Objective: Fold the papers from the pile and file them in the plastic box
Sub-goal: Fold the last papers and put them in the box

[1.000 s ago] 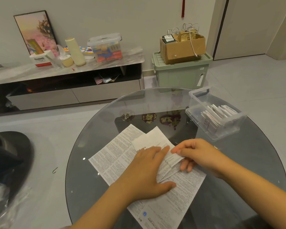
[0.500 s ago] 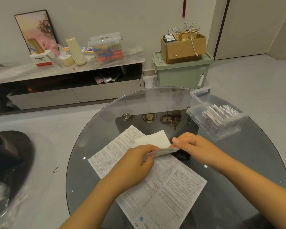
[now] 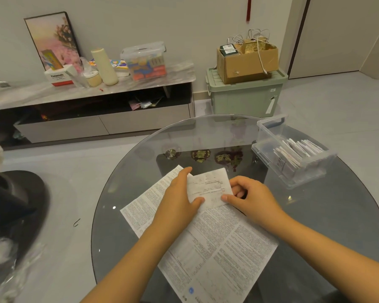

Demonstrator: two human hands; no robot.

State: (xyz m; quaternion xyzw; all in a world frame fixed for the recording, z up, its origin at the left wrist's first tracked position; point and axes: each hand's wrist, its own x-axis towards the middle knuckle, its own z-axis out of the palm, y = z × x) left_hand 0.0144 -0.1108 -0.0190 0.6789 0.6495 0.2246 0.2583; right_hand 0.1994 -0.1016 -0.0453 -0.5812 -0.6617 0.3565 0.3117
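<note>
White Panasonic box (image 3: 58,78); hands grip folded paper (image 3: 209,189).

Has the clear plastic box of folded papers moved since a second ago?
No. The clear plastic box sits at the same spot on the round glass table's right edge.

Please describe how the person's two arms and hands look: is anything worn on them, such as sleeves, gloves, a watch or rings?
Both forearms are bare as far as the picture shows; no sleeve edge is in view. The left hand and the right hand wear no gloves. No watch, bracelet or ring is visible on either. The fingernails look short and unpainted.
</note>
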